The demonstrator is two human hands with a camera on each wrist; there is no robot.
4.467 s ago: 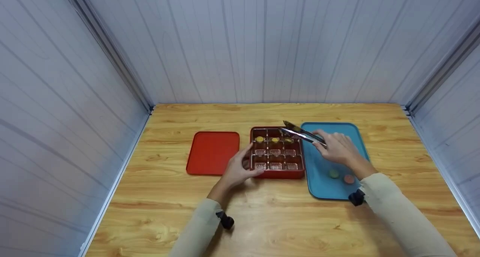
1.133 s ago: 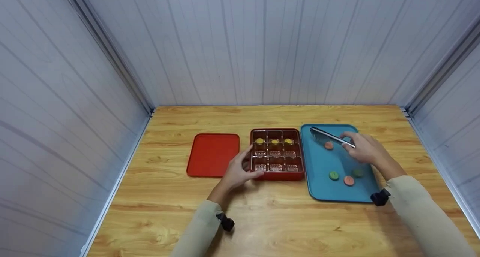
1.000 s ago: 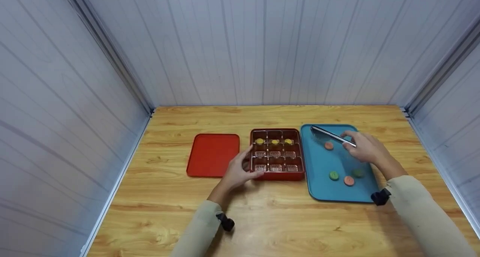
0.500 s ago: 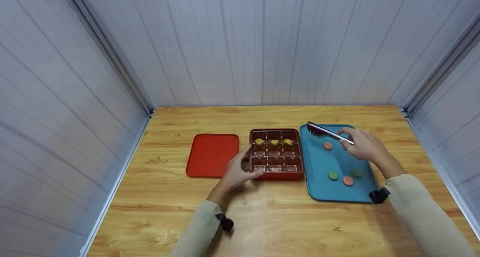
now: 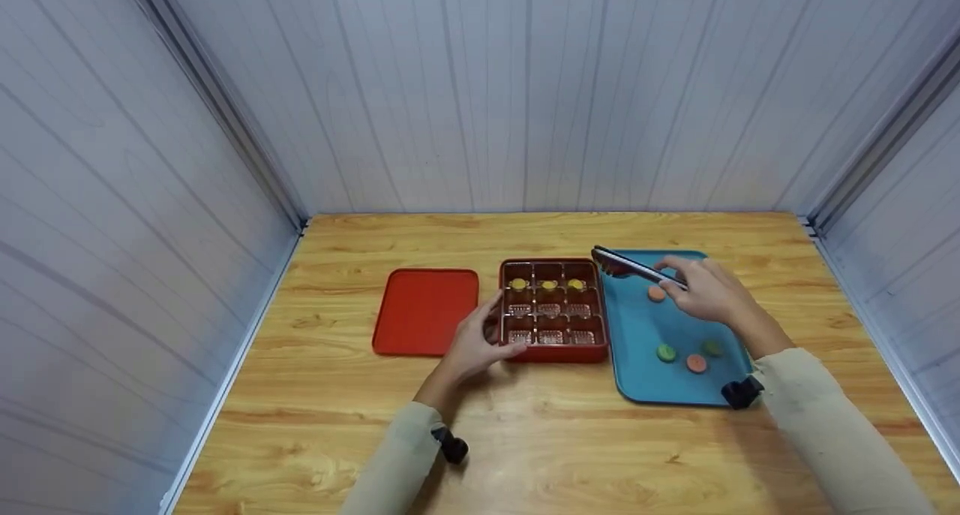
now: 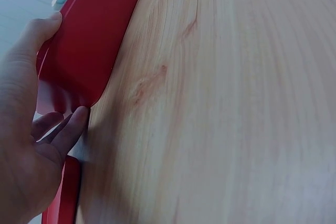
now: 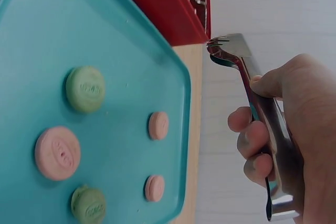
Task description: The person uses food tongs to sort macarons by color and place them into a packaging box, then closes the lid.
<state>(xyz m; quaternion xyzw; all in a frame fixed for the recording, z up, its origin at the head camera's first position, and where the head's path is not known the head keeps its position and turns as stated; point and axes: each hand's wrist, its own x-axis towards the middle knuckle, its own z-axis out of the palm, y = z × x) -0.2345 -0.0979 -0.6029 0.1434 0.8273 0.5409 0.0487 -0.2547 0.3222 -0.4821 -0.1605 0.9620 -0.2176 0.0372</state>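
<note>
My left hand [image 5: 474, 344] holds the left side of a red box [image 5: 562, 353], thumb at its front corner; in the left wrist view the fingers bend against the box's end wall. The box has a clear divided insert, with a yellow macaron [image 5: 549, 284] in each of the three back compartments. My right hand [image 5: 705, 288] grips metal tongs [image 5: 637, 266], their tips close by the box's back right corner. Nothing shows between the tips in the right wrist view. Below lies a blue tray [image 5: 637, 380] with green macarons [image 7: 85, 88] and pink macarons [image 7: 58, 153].
Left of the box lies a flat red lid [image 5: 426, 312] on the wooden table [image 5: 525, 440]. Pale panel walls [image 5: 480, 94] rise behind and on both sides. The tray's left edge runs right alongside the box.
Earlier the tongs were over the box, then above the tray's back part beside a pink macaron. They have since risen and moved left to the box's corner. My left hand has stayed put.
</note>
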